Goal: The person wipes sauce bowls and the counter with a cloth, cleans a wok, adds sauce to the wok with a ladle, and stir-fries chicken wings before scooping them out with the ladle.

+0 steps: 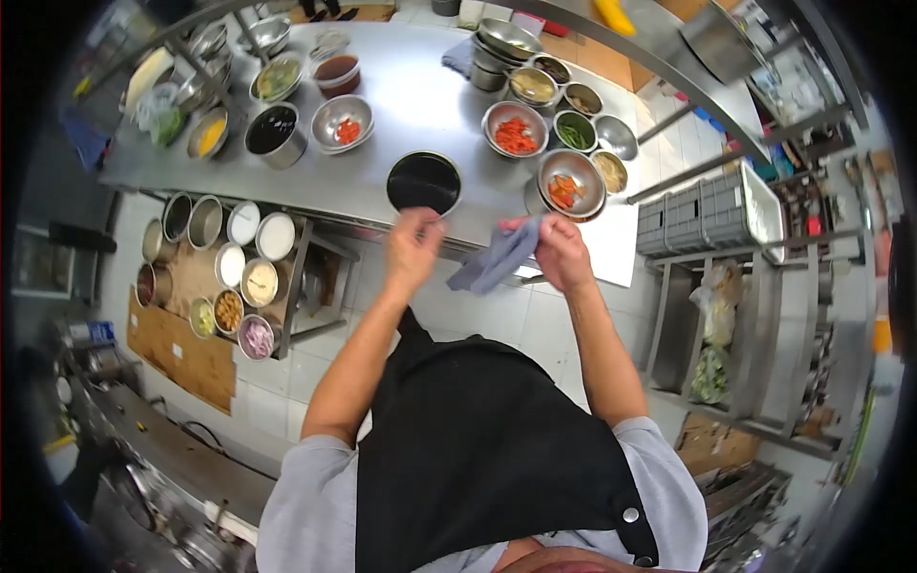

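Note:
A blue-grey cloth [495, 260] hangs from my right hand [565, 252], whose fingers are closed on its upper corner. The cloth drapes to the left, over the front edge of the steel table. My left hand [413, 252] is just in front of a round metal pot [424, 185] with dark contents, near the table's edge. Motion smears the left fingers, and whether they touch the pot's rim is unclear. Right of the pot, near my right hand, a steel bowl [570, 184] holds orange-red pieces.
Bowls of cut vegetables, including a red-filled bowl [515, 130], stand at the table's right. Another steel pot [275, 135] and several bowls stand at its left. Lower left, a shelf holds several containers [229, 264]. A grey crate [702, 218] and metal rack are on the right.

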A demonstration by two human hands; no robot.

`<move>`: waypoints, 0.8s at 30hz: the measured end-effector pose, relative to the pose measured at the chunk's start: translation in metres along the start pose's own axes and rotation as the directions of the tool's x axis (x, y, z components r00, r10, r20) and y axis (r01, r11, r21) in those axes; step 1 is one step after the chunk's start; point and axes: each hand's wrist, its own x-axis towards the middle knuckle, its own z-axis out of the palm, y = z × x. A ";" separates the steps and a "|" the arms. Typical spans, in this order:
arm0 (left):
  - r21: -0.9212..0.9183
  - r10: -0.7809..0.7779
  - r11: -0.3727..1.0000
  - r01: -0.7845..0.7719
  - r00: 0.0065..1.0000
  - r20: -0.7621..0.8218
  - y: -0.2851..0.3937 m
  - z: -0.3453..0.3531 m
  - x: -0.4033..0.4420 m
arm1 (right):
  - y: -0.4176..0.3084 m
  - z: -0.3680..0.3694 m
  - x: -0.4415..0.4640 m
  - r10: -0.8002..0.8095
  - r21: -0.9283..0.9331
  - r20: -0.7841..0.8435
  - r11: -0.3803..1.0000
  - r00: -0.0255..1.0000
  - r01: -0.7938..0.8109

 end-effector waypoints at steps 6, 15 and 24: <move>0.324 -0.038 0.946 0.008 0.996 0.086 -0.083 -0.060 0.135 | -0.005 -0.027 0.101 0.136 -0.881 -0.049 0.460 0.990 -0.107; 0.340 -0.053 0.922 -0.186 0.809 0.586 -0.108 -0.026 0.216 | 0.008 0.032 0.223 0.359 -0.802 0.355 -0.357 0.863 0.479; 0.315 -0.052 0.932 -0.176 0.798 0.600 -0.113 -0.015 0.218 | 0.031 0.018 0.287 0.573 -0.469 0.617 -0.284 0.540 0.837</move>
